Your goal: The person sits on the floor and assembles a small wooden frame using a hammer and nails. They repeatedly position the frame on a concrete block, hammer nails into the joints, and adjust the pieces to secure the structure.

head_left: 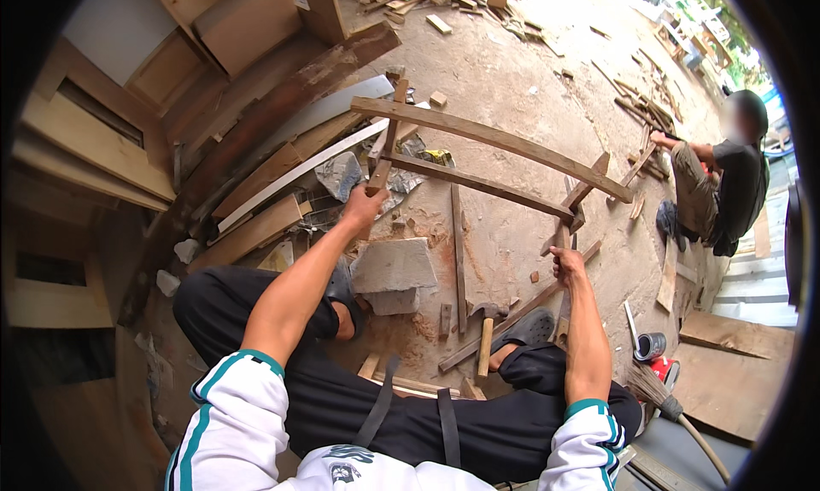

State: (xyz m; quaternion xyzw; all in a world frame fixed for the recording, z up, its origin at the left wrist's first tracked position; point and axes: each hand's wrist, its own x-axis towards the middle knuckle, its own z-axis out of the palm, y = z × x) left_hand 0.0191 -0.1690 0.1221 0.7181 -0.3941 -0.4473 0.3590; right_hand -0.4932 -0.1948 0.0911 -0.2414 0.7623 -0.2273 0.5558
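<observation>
A brown wooden frame [495, 137], with two long rails joined by short crosspieces at both ends, is held up in front of me. My left hand [366, 206] is closed around the lower part of its left end piece. On the other side my right hand [567, 265] grips the lower part of the right end piece. Below the frame, a hammer [485, 346] with a pale wooden handle rests by my right foot. A grey concrete block [393, 265] lies between my feet, nearer the left one. Loose wooden strips [459, 260] are on the ground around it.
Planks and rubble [265, 222] crowd the left, beside wooden cabinets [243, 26]. An open can [651, 346] with a brush and a broom [653, 388] are at right. Another person [735, 171] crouches at far right near scrap wood. More offcuts [440, 24] litter the far ground.
</observation>
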